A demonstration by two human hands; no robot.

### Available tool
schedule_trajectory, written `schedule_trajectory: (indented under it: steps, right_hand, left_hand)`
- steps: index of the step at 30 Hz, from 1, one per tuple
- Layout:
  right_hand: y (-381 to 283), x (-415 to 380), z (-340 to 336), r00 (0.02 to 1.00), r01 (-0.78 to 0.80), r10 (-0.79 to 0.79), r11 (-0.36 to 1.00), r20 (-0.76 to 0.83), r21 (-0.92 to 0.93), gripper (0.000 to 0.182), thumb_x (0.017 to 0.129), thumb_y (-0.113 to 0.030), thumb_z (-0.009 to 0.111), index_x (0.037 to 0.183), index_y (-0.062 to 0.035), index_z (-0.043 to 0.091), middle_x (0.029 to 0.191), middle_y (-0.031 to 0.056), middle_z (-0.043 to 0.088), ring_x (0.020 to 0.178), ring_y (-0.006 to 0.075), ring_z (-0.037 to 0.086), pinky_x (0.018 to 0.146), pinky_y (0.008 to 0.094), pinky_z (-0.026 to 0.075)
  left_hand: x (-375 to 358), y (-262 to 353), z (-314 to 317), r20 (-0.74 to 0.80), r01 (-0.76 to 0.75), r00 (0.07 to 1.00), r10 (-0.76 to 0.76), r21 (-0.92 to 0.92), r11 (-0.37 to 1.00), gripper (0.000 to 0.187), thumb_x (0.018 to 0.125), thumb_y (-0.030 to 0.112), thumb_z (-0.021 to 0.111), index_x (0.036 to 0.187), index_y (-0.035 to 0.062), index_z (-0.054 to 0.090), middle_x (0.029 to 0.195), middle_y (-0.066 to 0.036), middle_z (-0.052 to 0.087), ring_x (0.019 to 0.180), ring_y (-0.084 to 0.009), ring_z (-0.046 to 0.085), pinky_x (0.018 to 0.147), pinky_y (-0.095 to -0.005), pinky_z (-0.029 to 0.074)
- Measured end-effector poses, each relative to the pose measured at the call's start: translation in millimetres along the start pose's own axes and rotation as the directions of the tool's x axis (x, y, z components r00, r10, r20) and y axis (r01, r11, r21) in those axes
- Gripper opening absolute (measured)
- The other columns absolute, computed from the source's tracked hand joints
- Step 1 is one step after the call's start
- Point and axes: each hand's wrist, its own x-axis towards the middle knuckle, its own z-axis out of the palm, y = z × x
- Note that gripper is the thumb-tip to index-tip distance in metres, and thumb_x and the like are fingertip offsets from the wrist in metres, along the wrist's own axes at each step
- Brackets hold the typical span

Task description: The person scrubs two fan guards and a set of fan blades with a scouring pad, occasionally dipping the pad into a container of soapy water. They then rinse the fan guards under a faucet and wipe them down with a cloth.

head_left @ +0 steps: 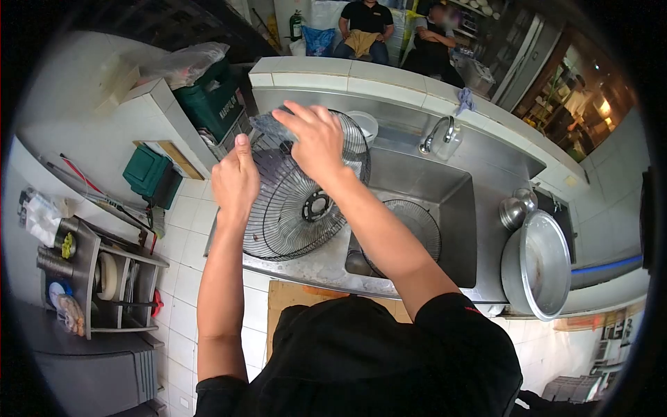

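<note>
A black wire fan guard [292, 226] with a round hub leans over the steel counter left of the sink. At its left edge, my left hand [235, 177] is closed on the rim, thumb pointing up and fingertips hidden behind. My right hand [316, 142] lies over the guard's upper part. Under its fingers is a crumpled grey scrubbing cloth [269, 131], pressed against the wires. A second round wire fan guard [410, 233] lies in the sink basin [455, 208].
A curved faucet [438, 132] rises behind the sink. A large metal basin [535, 267] and small metal bowls [514, 212] stand right. A white tub [363, 126] sits behind the guard. Two people [366, 31] are beyond the tiled ledge [333, 69]. Left are a green crate [208, 104] and shelving [104, 278].
</note>
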Motion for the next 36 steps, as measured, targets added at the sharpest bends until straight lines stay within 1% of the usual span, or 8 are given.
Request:
schedule_trajectory:
  steps: [7,12,20,25,31,32,34,36]
  right_hand:
    - [16,-134,14,0.990,-0.003,0.006,1.000,0.138,-0.021,0.070,0.066,0.010,0.065,0.129,-0.0181,0.072,0.145,0.0057,0.060,0.112,0.0320,0.059,0.093,0.0421,0.049]
    - [-6,-78,-3,0.997,-0.053,0.056,0.998,-0.047,0.045,0.074,0.061,0.012,0.060,0.129,-0.0168,0.072,0.139,0.0065,0.064,0.106,0.0320,0.060,0.092,0.0412,0.050]
    - [48,-169,23,0.985,-0.073,0.073,0.997,0.160,-0.007,0.058,0.066,0.007,0.065,0.116,-0.0203,0.078,0.132,0.0011,0.069,0.104,0.0260,0.061,0.087,0.0408,0.051]
    - [16,-91,-7,0.980,-0.191,0.193,0.980,-0.051,0.051,0.065,0.064,0.011,0.062,0.120,-0.0197,0.075,0.126,0.0037,0.069,0.104,0.0300,0.060,0.093,0.0409,0.051]
    - [54,-186,-13,0.938,-0.195,0.147,0.972,0.314,0.127,0.065,0.064,0.013,0.061,0.118,-0.0189,0.077,0.126,0.0047,0.070,0.105,0.0304,0.062,0.093,0.0406,0.052]
    - [68,-189,-23,0.952,-0.227,0.193,0.966,0.239,0.123,0.065,0.064,0.014,0.060,0.118,-0.0183,0.077,0.126,0.0054,0.071,0.108,0.0306,0.063,0.095,0.0407,0.052]
    - [92,-184,-43,0.921,-0.389,0.379,0.906,0.090,0.169,0.065,0.066,0.018,0.053,0.117,-0.0152,0.077,0.123,0.0102,0.073,0.116,0.0303,0.065,0.103,0.0400,0.050]
    - [137,-163,-51,0.803,-0.582,0.595,0.771,0.035,0.259,0.055,0.075,0.009,0.057,0.123,-0.0111,0.074,0.125,0.0176,0.071,0.116,0.0320,0.067,0.104,0.0382,0.049]
  left_hand:
    - [12,-27,-2,-0.019,0.130,0.991,-0.130,-0.016,0.991,0.081,0.107,0.062,0.030,0.082,-0.0036,0.071,0.078,-0.031,0.067,0.084,-0.0518,0.066,0.078,-0.0557,0.050]
    - [14,-32,-1,-0.035,0.136,0.990,-0.133,0.083,0.987,0.078,0.107,0.059,0.035,0.083,-0.0048,0.071,0.080,-0.032,0.068,0.085,-0.0510,0.067,0.078,-0.0550,0.051]
    - [15,-43,-8,-0.081,0.199,0.978,-0.193,0.078,0.977,0.068,0.103,0.056,0.050,0.081,-0.0044,0.072,0.077,-0.030,0.068,0.079,-0.0482,0.068,0.074,-0.0529,0.052]
    - [11,-33,-2,-0.084,0.176,0.982,-0.172,0.049,0.983,0.064,0.100,0.055,0.056,0.080,-0.0040,0.072,0.074,-0.028,0.068,0.076,-0.0471,0.068,0.073,-0.0524,0.052]
    - [12,-53,-6,-0.148,0.174,0.975,-0.167,0.034,0.984,0.061,0.099,0.052,0.061,0.073,-0.0028,0.069,0.067,-0.027,0.064,0.063,-0.0427,0.063,0.062,-0.0508,0.047]
    - [6,-48,-13,-0.148,0.177,0.974,-0.170,0.040,0.983,0.061,0.099,0.052,0.061,0.073,-0.0028,0.069,0.067,-0.027,0.064,0.063,-0.0427,0.063,0.062,-0.0508,0.047]
    - [-12,-25,-29,-0.141,0.064,0.988,-0.060,0.023,0.998,0.060,0.099,0.048,0.064,0.067,-0.0025,0.065,0.064,-0.025,0.062,0.054,-0.0393,0.057,0.055,-0.0489,0.043]
    - [-42,-26,-29,-0.241,-0.298,0.920,0.310,0.084,0.951,0.053,0.094,0.042,0.073,0.062,0.0025,0.058,0.055,-0.017,0.054,0.047,-0.0332,0.051,0.046,-0.0435,0.038]
